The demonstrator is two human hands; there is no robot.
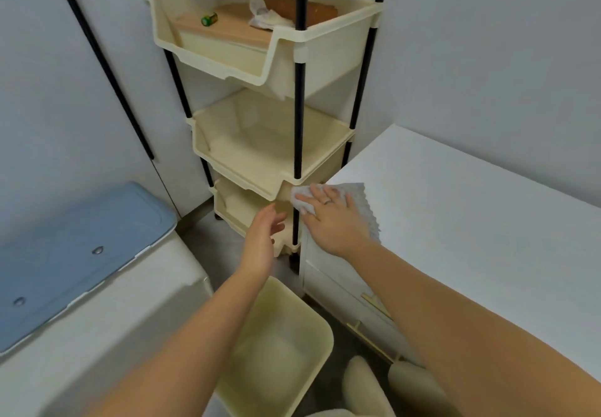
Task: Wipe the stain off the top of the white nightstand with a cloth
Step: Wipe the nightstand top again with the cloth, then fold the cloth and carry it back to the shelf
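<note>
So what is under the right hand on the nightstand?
Under the right hand lies a white cloth, pressed flat on the near left corner of the white nightstand. Whether a stain is beneath the cloth cannot be seen; it is covered.

left hand [264,233]: open, fingers loosely curled (palm turned inward) | right hand [331,218]: flat, fingers spread

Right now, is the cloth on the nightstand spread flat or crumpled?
Mostly spread flat. The cloth lies open at the nightstand corner under the flat right hand; only its left end bunches.
</note>
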